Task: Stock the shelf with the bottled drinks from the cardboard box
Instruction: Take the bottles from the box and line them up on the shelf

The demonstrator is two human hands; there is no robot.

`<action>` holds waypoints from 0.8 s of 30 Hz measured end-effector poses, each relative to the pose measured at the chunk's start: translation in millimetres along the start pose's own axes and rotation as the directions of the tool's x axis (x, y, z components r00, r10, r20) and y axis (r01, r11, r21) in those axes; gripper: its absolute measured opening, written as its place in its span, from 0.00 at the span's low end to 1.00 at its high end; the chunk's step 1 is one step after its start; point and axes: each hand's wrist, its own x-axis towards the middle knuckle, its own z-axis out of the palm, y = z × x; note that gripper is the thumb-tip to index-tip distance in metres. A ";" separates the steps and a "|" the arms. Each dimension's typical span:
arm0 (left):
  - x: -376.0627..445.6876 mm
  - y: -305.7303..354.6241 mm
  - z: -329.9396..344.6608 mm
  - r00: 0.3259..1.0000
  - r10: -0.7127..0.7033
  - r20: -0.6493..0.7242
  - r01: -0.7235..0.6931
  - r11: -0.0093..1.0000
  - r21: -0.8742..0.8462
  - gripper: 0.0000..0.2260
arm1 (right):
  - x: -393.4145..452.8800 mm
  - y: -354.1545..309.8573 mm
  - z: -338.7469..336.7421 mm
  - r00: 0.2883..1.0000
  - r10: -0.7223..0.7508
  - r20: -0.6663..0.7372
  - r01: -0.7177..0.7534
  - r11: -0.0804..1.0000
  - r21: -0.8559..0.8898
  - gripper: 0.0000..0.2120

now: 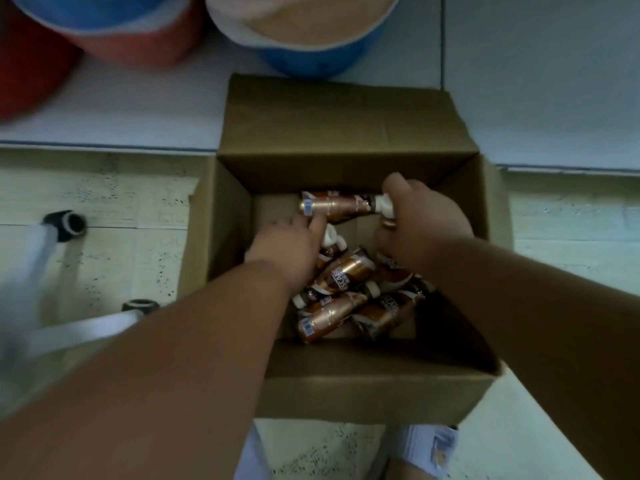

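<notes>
An open cardboard box [346, 386] sits on the floor below me with several small brown coffee bottles with white caps lying loose inside. My right hand [422, 223] is inside the box, closed around the white cap end of a bottle [336, 206] that lies sideways at the far side, and it seems to hold a second bottle beneath. My left hand [287, 251] reaches in with its fingers curled over the neck of another bottle [332, 242]. More bottles [339, 306] lie in a heap at the near side.
Large round tubs, red [138, 39] and blue [311, 57], stand on a pale low shelf base beyond the box. White stool legs with black feet [67, 225] stand on the tiled floor at the left. My knee in pale torn jeans [426, 448] is below the box.
</notes>
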 end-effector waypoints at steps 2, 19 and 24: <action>-33.4 7.9 -39.7 0.999 -0.054 -0.007 0.053 0.989 -0.135 0.29 | -26.9 -16.2 -49.1 1.000 -0.028 -0.004 0.028 0.999 0.019 0.18; -270.4 -60.8 -418.5 0.951 -0.264 -0.159 0.037 0.610 -0.791 0.18 | -196.9 -172.2 -402.1 0.943 0.085 -0.320 0.022 0.949 0.315 0.17; -323.1 -103.9 -498.9 0.963 -0.170 -0.207 -0.048 0.648 -0.760 0.15 | -231.9 -234.0 -462.2 0.934 0.160 -0.321 -0.030 0.927 0.375 0.16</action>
